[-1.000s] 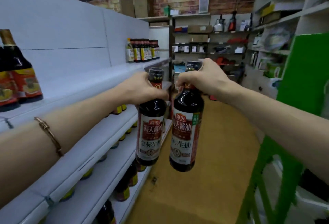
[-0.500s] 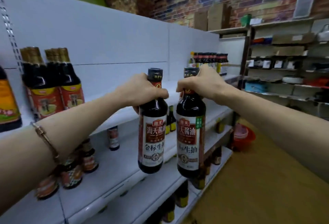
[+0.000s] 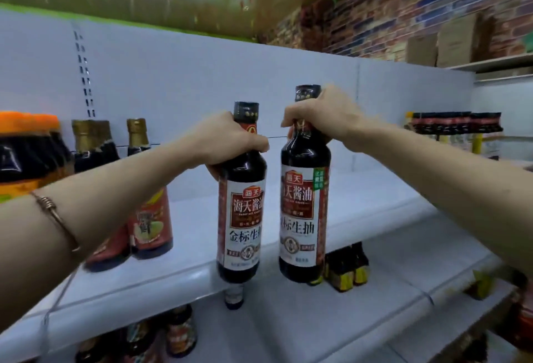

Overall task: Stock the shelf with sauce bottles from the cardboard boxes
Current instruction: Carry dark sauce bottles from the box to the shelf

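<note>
Two dark soy sauce bottles with white and red labels hang side by side in front of the white shelf [image 3: 202, 270]. My left hand [image 3: 227, 140] grips the neck of the left bottle [image 3: 242, 209]. My right hand [image 3: 323, 117] grips the neck of the right bottle [image 3: 304, 212], held slightly higher. Both bottles are upright, and their bases hang just in front of the shelf's front edge. A bracelet circles my left forearm.
Gold-capped sauce bottles [image 3: 144, 189] and orange-capped ones [image 3: 26, 155] stand on the shelf at left. A row of dark bottles [image 3: 455, 126] stands far right. Small bottles [image 3: 349, 267] sit on the shelf below. Cardboard boxes [image 3: 450, 45] rest on a high back shelf.
My view has swung left and up toward the shelf. Both hands have carried the bottles closer to the upper shelf, and the aisle floor has dropped out of sight.
</note>
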`<state>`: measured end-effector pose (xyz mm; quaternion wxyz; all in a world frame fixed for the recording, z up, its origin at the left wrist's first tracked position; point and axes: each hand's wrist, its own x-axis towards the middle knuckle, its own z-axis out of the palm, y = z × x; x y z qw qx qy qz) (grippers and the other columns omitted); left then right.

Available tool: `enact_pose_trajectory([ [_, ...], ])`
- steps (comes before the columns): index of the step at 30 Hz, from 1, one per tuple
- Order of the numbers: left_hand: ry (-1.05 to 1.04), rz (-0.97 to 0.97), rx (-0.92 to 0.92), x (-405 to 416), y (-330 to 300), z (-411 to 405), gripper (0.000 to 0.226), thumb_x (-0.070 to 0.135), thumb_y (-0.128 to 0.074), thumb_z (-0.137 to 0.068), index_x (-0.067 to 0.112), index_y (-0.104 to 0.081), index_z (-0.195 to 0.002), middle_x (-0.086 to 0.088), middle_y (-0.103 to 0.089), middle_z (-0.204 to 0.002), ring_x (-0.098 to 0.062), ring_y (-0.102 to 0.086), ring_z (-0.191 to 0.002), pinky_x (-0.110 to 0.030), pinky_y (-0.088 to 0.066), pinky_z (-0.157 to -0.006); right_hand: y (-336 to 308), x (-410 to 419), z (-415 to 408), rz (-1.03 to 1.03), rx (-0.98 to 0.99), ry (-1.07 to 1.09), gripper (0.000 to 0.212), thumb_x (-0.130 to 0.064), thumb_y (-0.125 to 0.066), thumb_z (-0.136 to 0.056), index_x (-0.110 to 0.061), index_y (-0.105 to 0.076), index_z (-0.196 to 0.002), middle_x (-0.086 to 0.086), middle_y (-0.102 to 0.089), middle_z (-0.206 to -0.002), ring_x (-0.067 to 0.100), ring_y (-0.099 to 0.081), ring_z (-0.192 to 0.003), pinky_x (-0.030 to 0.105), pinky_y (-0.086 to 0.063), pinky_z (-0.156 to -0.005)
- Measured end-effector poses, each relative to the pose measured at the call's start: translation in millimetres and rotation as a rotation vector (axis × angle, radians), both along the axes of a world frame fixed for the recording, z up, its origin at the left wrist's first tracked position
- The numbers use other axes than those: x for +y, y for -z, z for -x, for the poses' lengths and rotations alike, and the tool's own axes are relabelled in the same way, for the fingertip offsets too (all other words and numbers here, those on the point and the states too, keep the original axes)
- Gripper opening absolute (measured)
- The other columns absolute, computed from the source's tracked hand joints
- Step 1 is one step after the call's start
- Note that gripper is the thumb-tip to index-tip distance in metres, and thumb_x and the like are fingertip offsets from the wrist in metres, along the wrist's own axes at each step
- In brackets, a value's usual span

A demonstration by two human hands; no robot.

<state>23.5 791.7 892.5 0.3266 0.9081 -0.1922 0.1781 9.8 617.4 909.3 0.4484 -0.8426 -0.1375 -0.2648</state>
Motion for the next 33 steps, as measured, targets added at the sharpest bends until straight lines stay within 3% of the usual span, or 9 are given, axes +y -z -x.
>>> enact_pose_trajectory([
  [3,-0.095,0.0,0.049,2,-6,-31,0.024,0.035,-0.071,-0.079,0.012,-0.061,-0.081,-0.007,-0.065,-0.076,-0.019,-0.065,-0.062,-0.028,-0.054,-0.047,-6,3,-53,-0.013,0.005,-0.1,0.013,-0.017,-0.075,-0.068,-0.006,-0.069,-0.071,0.022,-0.072,-0.085,0.023,-0.063,-0.064,0.037,-0.053,-0.065],
  [7,-0.209,0.092,0.083,7,-8,-68,0.028,0.035,-0.071,-0.08,0.009,-0.063,-0.087,-0.013,-0.069,-0.082,-0.027,-0.07,-0.066,-0.039,-0.06,-0.055,-12,7,-120,0.003,0.02,-0.214,0.016,-0.018,-0.074,-0.069,-0.004,-0.069,-0.076,0.02,-0.073,-0.086,0.023,-0.065,-0.065,0.036,-0.055,-0.065],
  [10,-0.328,0.078,0.047,4,-10,-92,0.026,0.038,-0.07,-0.08,0.013,-0.064,-0.079,-0.009,-0.068,-0.078,-0.023,-0.069,-0.065,-0.031,-0.058,-0.049,-12,13,-164,0.03,0.037,-0.306,0.017,-0.017,-0.074,-0.07,-0.003,-0.07,-0.076,0.019,-0.073,-0.086,0.025,-0.067,-0.068,0.039,-0.058,-0.071],
  [14,-0.51,-0.026,0.023,2,-8,-123,0.029,0.041,-0.068,-0.081,0.013,-0.064,-0.075,-0.007,-0.067,-0.079,-0.018,-0.066,-0.065,-0.026,-0.053,-0.048,-4,23,-209,0.065,0.066,-0.398,0.022,-0.018,-0.075,-0.07,0.002,-0.071,-0.08,0.017,-0.074,-0.085,0.021,-0.065,-0.064,0.031,-0.053,-0.061],
  [18,-0.649,-0.014,0.028,8,3,-152,0.03,0.044,-0.069,-0.079,0.016,-0.063,-0.071,-0.003,-0.064,-0.073,-0.013,-0.062,-0.06,-0.022,-0.044,-0.041,10,36,-251,0.065,0.096,-0.486,0.026,-0.019,-0.076,-0.069,0.004,-0.071,-0.08,0.018,-0.073,-0.085,0.023,-0.067,-0.066,0.037,-0.058,-0.066],
  [25,-0.883,-0.021,-0.121,26,27,-183,0.047,0.057,-0.059,-0.079,0.015,-0.058,-0.057,0.001,-0.061,-0.063,-0.016,-0.059,-0.061,-0.024,-0.039,-0.052,33,59,-293,0.042,-0.057,-0.5,0.049,-0.04,-0.064,-0.057,0.007,-0.069,-0.071,0.019,-0.072,-0.075,0.027,-0.063,-0.062,0.046,-0.055,-0.068],
  [27,-0.918,0.009,-0.158,27,39,-187,0.049,0.062,-0.053,-0.083,0.017,-0.063,-0.065,0.003,-0.062,-0.066,-0.016,-0.06,-0.064,-0.026,-0.045,-0.057,43,65,-300,-0.005,-0.1,-0.53,0.046,-0.039,-0.062,-0.065,0.005,-0.068,-0.071,0.016,-0.071,-0.071,0.031,-0.067,-0.069,0.047,-0.055,-0.07],
  [30,-0.874,0.182,-0.205,28,52,-193,0.051,0.072,-0.047,-0.08,0.027,-0.069,-0.074,0.005,-0.069,-0.078,-0.02,-0.066,-0.078,-0.039,-0.055,-0.077,53,70,-307,-0.075,-0.118,-0.595,0.044,-0.04,-0.065,-0.077,0.003,-0.067,-0.072,0.015,-0.07,-0.071,0.032,-0.067,-0.071,0.049,-0.055,-0.075],
  [33,-0.785,0.293,-0.258,28,65,-195,0.051,0.078,-0.043,-0.078,0.031,-0.063,-0.085,0.009,-0.068,-0.085,-0.015,-0.066,-0.082,-0.042,-0.055,-0.081,60,68,-305,-0.15,-0.107,-0.628,0.052,-0.046,-0.066,-0.086,0.003,-0.065,-0.072,0.016,-0.071,-0.075,0.024,-0.067,-0.068,0.039,-0.053,-0.072],
])
